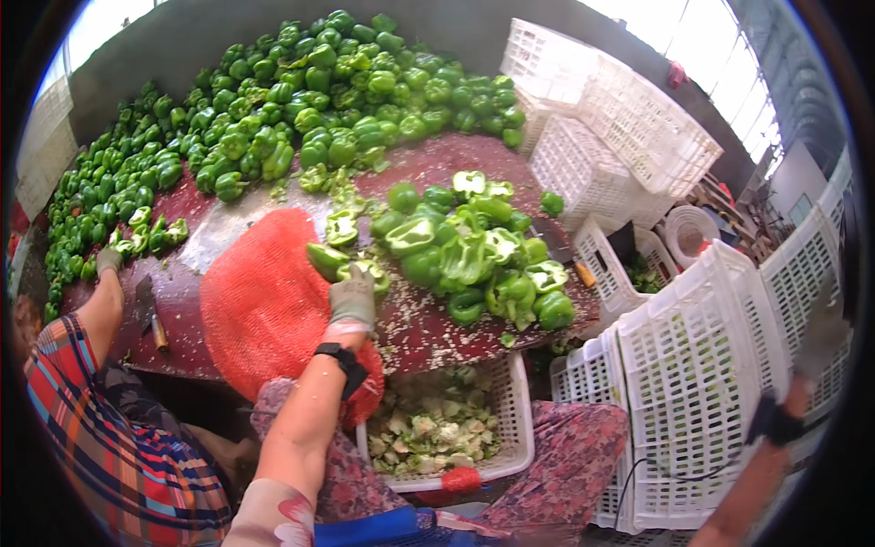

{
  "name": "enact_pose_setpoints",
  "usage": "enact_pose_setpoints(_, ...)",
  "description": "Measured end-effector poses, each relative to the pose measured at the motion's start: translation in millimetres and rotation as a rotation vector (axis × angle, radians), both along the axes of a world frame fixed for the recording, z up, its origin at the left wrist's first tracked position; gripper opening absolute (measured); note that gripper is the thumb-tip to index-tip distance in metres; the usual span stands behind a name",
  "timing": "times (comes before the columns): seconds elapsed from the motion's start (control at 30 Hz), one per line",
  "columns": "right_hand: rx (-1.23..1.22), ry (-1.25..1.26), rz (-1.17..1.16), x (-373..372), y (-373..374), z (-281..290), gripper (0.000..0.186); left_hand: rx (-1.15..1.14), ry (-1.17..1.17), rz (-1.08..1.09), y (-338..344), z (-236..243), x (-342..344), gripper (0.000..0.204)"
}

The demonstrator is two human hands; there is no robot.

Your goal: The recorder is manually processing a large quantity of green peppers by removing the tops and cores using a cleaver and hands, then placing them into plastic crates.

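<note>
My left hand [354,303], in a pale work glove, reaches over the dark red table. Its fingers close on a cut green bell pepper [369,273]; part of the grip is hidden by the glove. Another pepper piece [326,262] lies against its left side, and a halved pepper [341,228] sits just beyond. To the right rises a pile of whole and cut bell peppers [456,246]. A red mesh sack [264,292] spreads left of my hand. My right hand [823,339], also gloved, is out at the right rim beside white crates; its fingers are too dim to read.
A big heap of whole peppers [337,87] covers the table's far side. A knife [583,272] lies right of the pile, another knife [158,330] at left. A co-worker's hand [108,259] touches peppers. A white crate [521,428] of scraps stands between my knees; crates [693,365] stack at right.
</note>
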State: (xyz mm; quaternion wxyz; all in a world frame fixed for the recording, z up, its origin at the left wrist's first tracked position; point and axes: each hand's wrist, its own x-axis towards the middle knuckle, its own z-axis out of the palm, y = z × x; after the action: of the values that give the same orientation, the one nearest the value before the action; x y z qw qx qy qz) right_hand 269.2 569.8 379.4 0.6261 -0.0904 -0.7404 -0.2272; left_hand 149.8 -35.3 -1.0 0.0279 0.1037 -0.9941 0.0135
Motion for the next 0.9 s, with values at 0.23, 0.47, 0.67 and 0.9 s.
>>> enact_pose_setpoints(0.23, -0.773, -1.236, 1.122, -29.6, -246.0, -259.2, 0.047, 0.317, -0.087, -0.006, -9.9, 36.0, 27.6, 0.064)
enact_pose_setpoints(0.47, -2.117, -1.289, 1.412, -43.5, -377.2, -371.5, 0.072, 1.771, -0.427, -0.077, 33.7, 33.6, 47.1, 0.023)
enact_pose_setpoints(0.67, -1.472, -1.091, 1.256, -66.9, -381.7, -426.0, 0.055, 1.032, -0.018, -0.214, 83.4, 41.2, 73.4, 0.036)
enact_pose_setpoints(0.9, -1.966, -1.208, 1.21, -59.9, -381.9, -399.6, 0.044, 0.788, -0.154, -0.429, 57.4, 28.1, 79.3, 0.058)
